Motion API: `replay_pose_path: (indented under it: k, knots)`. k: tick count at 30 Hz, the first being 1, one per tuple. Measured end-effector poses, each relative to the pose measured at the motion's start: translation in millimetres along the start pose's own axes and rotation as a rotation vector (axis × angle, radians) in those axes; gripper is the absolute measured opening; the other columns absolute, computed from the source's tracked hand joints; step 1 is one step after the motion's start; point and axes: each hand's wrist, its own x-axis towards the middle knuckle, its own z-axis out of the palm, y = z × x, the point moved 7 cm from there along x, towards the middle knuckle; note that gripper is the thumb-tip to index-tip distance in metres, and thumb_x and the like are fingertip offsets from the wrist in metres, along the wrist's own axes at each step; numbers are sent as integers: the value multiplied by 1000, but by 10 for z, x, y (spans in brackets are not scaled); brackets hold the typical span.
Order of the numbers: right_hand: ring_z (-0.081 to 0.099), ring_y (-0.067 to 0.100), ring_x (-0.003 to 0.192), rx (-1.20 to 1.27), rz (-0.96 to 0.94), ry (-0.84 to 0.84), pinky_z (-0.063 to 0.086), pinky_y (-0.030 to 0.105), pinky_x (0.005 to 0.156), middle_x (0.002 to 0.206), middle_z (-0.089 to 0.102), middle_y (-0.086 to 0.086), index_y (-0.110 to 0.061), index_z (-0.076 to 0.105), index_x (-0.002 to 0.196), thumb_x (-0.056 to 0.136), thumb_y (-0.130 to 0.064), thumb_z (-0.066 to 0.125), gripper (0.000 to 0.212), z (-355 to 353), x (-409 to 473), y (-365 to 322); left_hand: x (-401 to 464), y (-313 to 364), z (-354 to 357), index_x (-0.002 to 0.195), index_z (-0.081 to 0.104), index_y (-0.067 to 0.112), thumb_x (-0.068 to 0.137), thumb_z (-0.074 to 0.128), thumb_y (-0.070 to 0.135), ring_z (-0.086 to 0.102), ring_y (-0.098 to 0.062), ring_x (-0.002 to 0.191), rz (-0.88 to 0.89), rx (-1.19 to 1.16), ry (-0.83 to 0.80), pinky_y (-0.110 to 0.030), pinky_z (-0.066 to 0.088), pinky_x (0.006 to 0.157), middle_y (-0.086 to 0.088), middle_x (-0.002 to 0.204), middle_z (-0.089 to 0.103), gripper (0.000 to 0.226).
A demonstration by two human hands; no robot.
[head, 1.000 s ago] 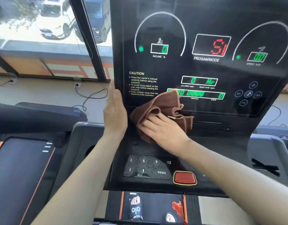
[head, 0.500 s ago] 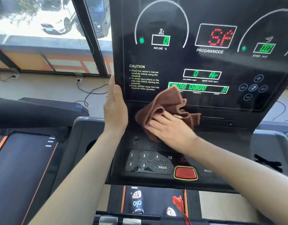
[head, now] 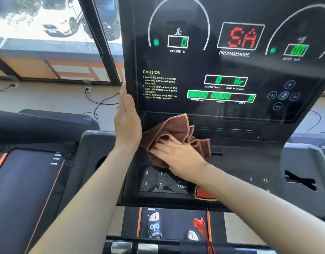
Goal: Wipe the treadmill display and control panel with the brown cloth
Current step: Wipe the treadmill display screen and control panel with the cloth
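The black treadmill display (head: 222,70) stands upright with green and red readouts lit. Below it the control panel (head: 236,162) slopes toward me, with a worn, wet-looking keypad (head: 158,182) and a red stop button (head: 203,194). My right hand (head: 178,156) presses the bunched brown cloth (head: 174,131) flat against the ledge between display and keypad. My left hand (head: 127,121) grips the display's left edge, thumb on the front face.
A second treadmill (head: 30,180) sits to the left, and a grey side tray (head: 304,173) to the right. A red safety cord (head: 203,233) hangs below the panel, above the belt where my sandalled feet (head: 155,225) stand. Windows and wall cables lie beyond.
My right hand and the cloth have slid down from the lower edge of the display onto the ledge above the keypad. The left hand keeps its hold on the display's edge.
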Motion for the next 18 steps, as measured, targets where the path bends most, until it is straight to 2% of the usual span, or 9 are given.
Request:
replay_pose_path:
  k: [3,6,9,14,18]
  knots:
    - [43,26,139,96,-11,-33,18,39,126,142,58,3,-13,53,143,70,-10,71,75,44,33,-68,14,-15,-21,157,32,39,104,23,46,30,12,142,-29,-13,-17,-30,19,125,31,155,37,55]
    - [37,23,144,99,-19,-113,11,37,127,150,51,0,-17,48,148,69,-16,79,85,84,-184,7,14,2,-28,158,32,37,107,22,43,29,21,135,-14,-15,-28,-19,18,121,34,150,36,52]
    - [46,25,139,53,9,-78,11,37,124,145,57,3,-15,53,144,66,-17,81,82,73,-177,-10,-12,29,-21,158,31,37,109,21,39,27,30,125,-10,18,-19,-6,18,110,35,148,34,51]
    - [49,26,135,196,14,-27,18,37,124,141,61,3,-13,59,139,66,-13,81,76,105,209,-305,-26,23,-17,158,30,39,106,22,45,29,11,142,-24,6,-12,-22,19,121,28,157,36,53]
    - [46,23,139,264,13,-60,23,37,124,145,58,-1,-17,57,141,68,-7,76,76,102,-78,-120,-15,19,-39,156,33,42,107,23,46,31,16,134,-59,-12,-14,-17,19,114,40,144,36,51]
